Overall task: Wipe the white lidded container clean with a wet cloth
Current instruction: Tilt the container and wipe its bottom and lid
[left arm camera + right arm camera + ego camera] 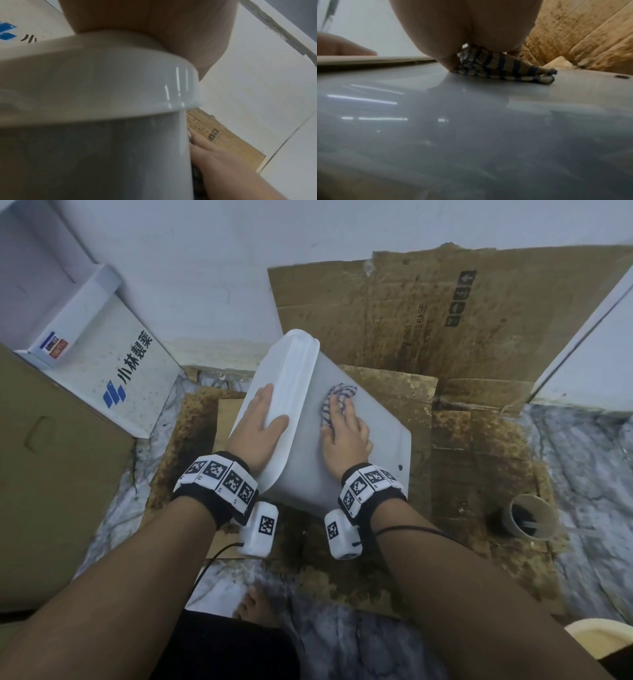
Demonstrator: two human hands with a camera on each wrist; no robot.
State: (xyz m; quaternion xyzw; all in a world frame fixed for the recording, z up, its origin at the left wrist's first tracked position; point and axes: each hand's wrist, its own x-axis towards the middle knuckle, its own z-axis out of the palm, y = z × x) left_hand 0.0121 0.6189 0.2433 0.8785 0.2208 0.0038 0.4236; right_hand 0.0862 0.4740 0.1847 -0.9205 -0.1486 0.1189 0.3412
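The white lidded container [373, 446] lies tilted on its side on stained cardboard, its lid [291, 371] pointing far left. My left hand [257, 426] rests flat on the lid, fingers straight on its face and thumb over the rim [102, 88]. My right hand [346, 436] presses a bunched blue-and-white checked cloth [337, 395] onto the container's upper side wall. In the right wrist view the cloth [505, 69] sits squeezed under my curled fingers on the glossy wall [471, 121]. A small dark spot [400, 466] marks the wall near the base.
Stained flattened cardboard [479, 422] covers the marble floor and leans on the wall behind. A white box with a blue logo [113, 378] and a brown carton [51, 457] stand at the left. A paper cup with dark liquid [531, 517] stands at the right. A bare foot [253, 601] is near me.
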